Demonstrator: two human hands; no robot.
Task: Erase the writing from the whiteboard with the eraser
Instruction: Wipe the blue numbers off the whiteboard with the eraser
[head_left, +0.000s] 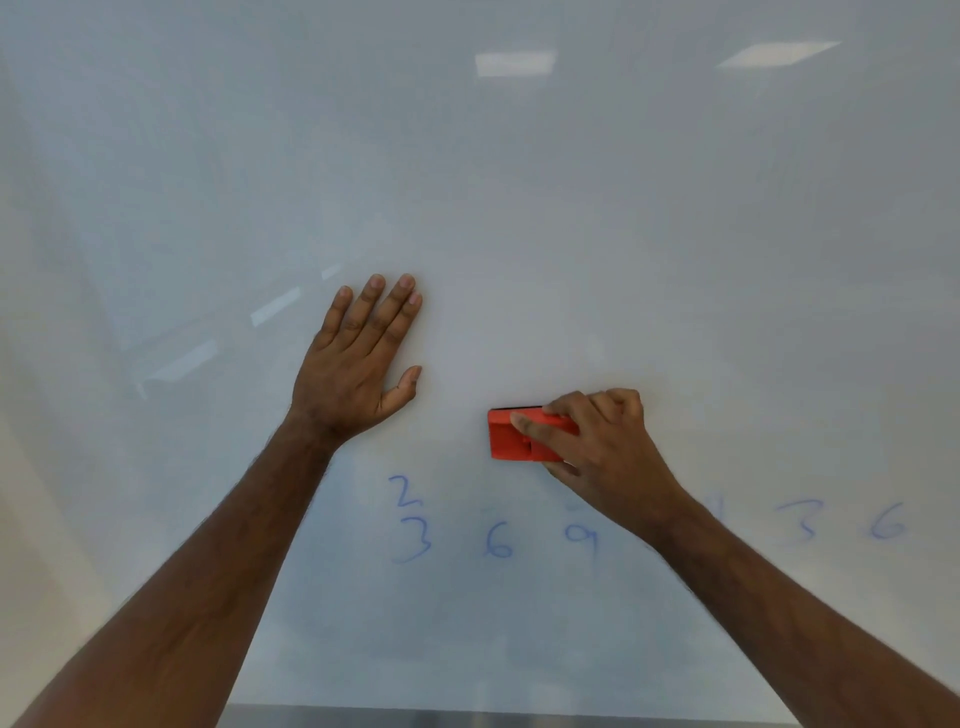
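The whiteboard fills the head view. My right hand grips a red eraser against the board, just right of centre. Below it runs a row of blue digits: a 2 over a 3, a 6, a 9, then a fainter 3 and 6 at the far right. My right forearm hides part of the row. My left hand rests flat on the board with straight fingers, to the left of the eraser and above the 2.
The upper part of the board carries only reflections of ceiling lights. A grey metal frame edge runs along the bottom of the board.
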